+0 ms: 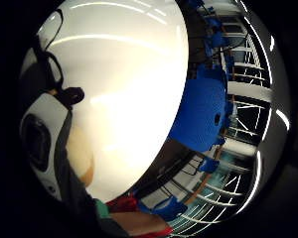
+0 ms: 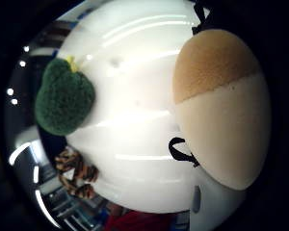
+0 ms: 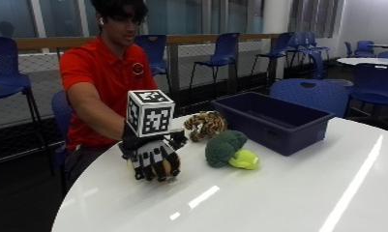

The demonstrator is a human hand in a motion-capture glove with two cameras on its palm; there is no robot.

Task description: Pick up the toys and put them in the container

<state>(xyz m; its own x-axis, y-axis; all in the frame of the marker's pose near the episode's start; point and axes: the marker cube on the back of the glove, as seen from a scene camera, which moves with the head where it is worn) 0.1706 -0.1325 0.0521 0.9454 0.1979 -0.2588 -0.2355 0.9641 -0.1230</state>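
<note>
Low in the middle-left of the outside view, the gloved right hand point(image 3: 152, 159) has its fingers point(image 3: 156, 170) curled round a tan-and-cream toy point(image 2: 221, 106), apparently lifting it just off the white tabletop point(image 3: 296, 193), ready to carry it across. Right of it lie a green broccoli toy point(image 3: 227, 149) and, behind, a striped tiger toy point(image 3: 205, 124). The dark blue container point(image 3: 274, 121) waits upper right; it looks empty, though its floor is only partly visible.
</note>
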